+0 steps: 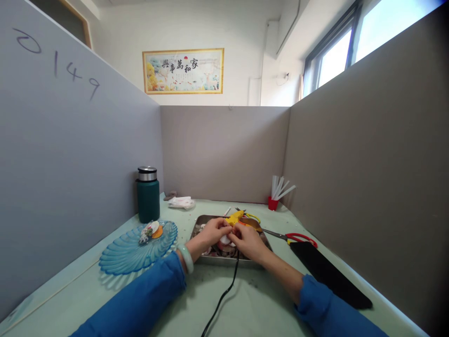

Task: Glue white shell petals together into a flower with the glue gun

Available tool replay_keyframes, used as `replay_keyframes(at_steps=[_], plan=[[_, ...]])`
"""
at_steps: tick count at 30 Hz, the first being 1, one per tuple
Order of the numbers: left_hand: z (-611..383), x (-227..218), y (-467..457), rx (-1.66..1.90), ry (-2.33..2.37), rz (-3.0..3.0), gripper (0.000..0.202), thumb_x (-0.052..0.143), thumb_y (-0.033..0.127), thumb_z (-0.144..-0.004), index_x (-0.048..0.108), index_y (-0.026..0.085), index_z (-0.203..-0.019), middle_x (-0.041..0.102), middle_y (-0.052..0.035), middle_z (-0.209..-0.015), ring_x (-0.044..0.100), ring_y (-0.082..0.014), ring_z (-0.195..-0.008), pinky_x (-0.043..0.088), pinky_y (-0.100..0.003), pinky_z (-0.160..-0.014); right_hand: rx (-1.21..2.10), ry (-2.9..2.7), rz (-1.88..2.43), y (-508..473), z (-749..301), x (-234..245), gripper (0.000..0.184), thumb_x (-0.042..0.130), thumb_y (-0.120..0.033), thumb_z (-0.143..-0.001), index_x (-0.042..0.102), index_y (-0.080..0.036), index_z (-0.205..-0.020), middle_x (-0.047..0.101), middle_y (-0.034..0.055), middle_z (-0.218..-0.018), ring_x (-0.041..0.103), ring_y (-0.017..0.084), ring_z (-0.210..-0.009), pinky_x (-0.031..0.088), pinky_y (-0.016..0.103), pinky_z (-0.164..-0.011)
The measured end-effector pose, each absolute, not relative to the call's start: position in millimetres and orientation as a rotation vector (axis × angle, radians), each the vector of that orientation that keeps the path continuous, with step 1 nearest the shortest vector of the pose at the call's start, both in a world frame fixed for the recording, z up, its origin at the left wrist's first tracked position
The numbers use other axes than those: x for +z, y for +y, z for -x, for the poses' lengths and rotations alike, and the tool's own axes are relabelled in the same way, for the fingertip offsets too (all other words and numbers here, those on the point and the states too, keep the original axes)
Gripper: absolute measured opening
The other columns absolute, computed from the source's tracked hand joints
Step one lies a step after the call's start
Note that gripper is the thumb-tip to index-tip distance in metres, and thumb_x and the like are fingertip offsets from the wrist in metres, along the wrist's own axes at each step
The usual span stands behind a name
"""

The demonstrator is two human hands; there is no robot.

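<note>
Both hands meet over a metal tray (206, 258) of shells in the middle of the table. My left hand (210, 233) and my right hand (245, 241) have their fingers pinched together around a small white and pink shell piece (225, 239). A yellow glue gun (235, 217) lies on the tray just behind the fingers, and its black cord (224, 292) runs toward me. A pale bangle sits on my left wrist.
A blue glass shell-shaped dish (129, 252) with a few shells lies at the left, with a dark green flask (148, 194) behind it. Red-handled scissors (298, 238) and a black flat case (328, 274) lie to the right. A red cup of white sticks (273, 202) stands by the back partition.
</note>
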State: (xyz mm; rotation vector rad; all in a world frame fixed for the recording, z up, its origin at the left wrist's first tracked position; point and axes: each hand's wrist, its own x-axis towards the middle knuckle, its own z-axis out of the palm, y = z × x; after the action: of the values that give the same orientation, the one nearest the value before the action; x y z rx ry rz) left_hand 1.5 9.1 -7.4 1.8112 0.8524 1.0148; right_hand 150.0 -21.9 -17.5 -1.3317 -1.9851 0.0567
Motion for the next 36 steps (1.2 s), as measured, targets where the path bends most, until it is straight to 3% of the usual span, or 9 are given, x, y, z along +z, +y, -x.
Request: replay_keyframes(at_steps=[7,21,36], plan=[[-1.9,-1.8,3.0,0.987,0.858,-1.683,0.031,0.061,0.041,-0.064,0.051,0.012,-0.073,0.05,0.0008,-0.063,0.049,-0.0094,-0.05,0.041,-0.019,-0.038,0.061,-1.95,1.318,-22.8,-149.6,-15.5,0.024,0.046,-0.037,-0.079,0.049,-0.018,-0.066,0.056,-0.0017,-0.06,0.047,0.01,-0.055,0.027,0.02,-0.051],[-0.1,-2.1,1.1,0.961,0.802,-1.565,0.035,0.061,0.044,-0.066,0.051,0.013,-0.076,0.049,-0.0007,-0.066,0.051,-0.0106,-0.053,0.045,-0.022,-0.038,0.105,-1.894,1.241,-25.5,-150.5,-12.3,0.023,0.046,-0.04,-0.08,0.053,-0.019,-0.074,0.06,0.0001,-0.066,0.052,0.012,-0.058,0.033,0.021,-0.053],[0.5,-0.8,-0.4,0.923,0.806,-1.597,0.038,0.062,0.047,-0.064,0.052,0.013,-0.077,0.05,-0.0013,-0.067,0.052,-0.0112,-0.057,0.047,-0.022,-0.041,0.1,-1.896,1.272,-27.6,-150.2,-11.2,0.017,0.048,-0.034,-0.078,0.052,-0.018,-0.071,0.06,0.0001,-0.065,0.052,0.012,-0.058,0.032,0.021,-0.052]])
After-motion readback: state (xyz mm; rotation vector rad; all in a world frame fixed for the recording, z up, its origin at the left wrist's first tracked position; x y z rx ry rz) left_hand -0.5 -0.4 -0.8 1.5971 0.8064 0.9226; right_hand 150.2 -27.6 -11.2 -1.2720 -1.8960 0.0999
